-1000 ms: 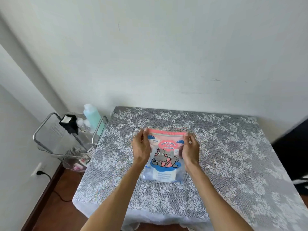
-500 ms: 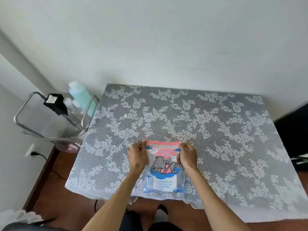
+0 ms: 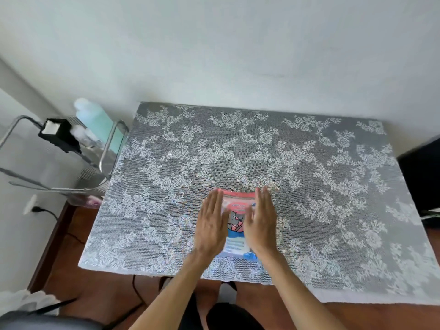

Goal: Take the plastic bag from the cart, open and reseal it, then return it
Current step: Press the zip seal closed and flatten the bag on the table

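A reddish-brown floor [image 3: 78, 277] is seen nearest, below the near edge of the table [image 3: 333, 234]; the table is covered with a grey cloth patterned in white lace flowers and is set against a pale wall [image 3: 214, 44] at its far edge; a metal cart [image 3: 107, 148] stands just beside the table's left edge, and a black box [image 3: 59, 136] and a pale green bottle [image 3: 95, 120] are carried on it; a wall socket with a black cord [image 3: 35, 208] is seen below the cart, left of the table.

The plastic bag [image 3: 235, 225] lies flat on the table near its near edge, its red zip strip turned toward the wall; the left hand [image 3: 212, 225] is laid over the bag's left side and the right hand [image 3: 259, 222] over its right side; both palms are flat with fingers stretched out and released, nothing being gripped; only the printed middle strip of the bag is left showing between the hands; the right hand is blurred.

Half a second ago the bag's top corners were pinched by both hands; the pinch has been given up and the hands have been spread flat upon it.
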Demonstrator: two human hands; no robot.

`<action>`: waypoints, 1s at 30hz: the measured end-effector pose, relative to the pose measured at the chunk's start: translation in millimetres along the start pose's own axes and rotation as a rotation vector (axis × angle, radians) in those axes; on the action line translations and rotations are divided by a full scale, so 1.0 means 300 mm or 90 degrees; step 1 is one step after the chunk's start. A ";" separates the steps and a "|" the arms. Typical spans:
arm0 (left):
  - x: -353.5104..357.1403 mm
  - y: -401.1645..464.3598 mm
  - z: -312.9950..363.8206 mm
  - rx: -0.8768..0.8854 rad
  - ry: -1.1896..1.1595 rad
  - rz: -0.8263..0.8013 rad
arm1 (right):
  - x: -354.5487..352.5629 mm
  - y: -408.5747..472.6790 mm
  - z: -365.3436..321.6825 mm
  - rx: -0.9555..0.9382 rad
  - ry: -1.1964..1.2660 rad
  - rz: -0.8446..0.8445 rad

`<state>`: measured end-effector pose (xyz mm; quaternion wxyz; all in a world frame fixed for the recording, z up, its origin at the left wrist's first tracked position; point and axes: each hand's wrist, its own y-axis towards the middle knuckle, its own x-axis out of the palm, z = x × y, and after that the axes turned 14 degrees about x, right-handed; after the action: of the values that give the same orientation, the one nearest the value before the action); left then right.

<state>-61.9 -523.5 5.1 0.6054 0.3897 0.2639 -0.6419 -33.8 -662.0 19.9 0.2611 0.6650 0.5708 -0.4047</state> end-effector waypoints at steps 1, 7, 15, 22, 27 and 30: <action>0.023 -0.020 0.003 0.043 0.033 -0.039 | 0.021 -0.036 0.001 -0.049 -0.018 -0.009; 0.102 -0.089 -0.050 0.090 0.129 -0.167 | 0.119 -0.100 0.092 -0.080 -0.170 -0.090; 0.107 -0.084 -0.056 0.051 0.130 -0.164 | 0.122 -0.049 0.125 -0.007 -0.154 -0.178; 0.104 -0.075 -0.068 0.022 0.139 -0.179 | 0.097 -0.021 0.164 -0.007 -0.216 -0.191; 0.080 -0.044 -0.080 0.025 0.157 -0.169 | 0.085 -0.012 0.145 -0.015 -0.203 -0.167; 0.057 0.009 -0.077 0.059 0.130 -0.143 | 0.068 0.014 0.115 -0.064 -0.147 -0.120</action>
<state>-54.4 -514.9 -21.4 0.4810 0.4488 0.3360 -0.6740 -37.7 -679.5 -16.2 0.3187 0.5437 0.6166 -0.4718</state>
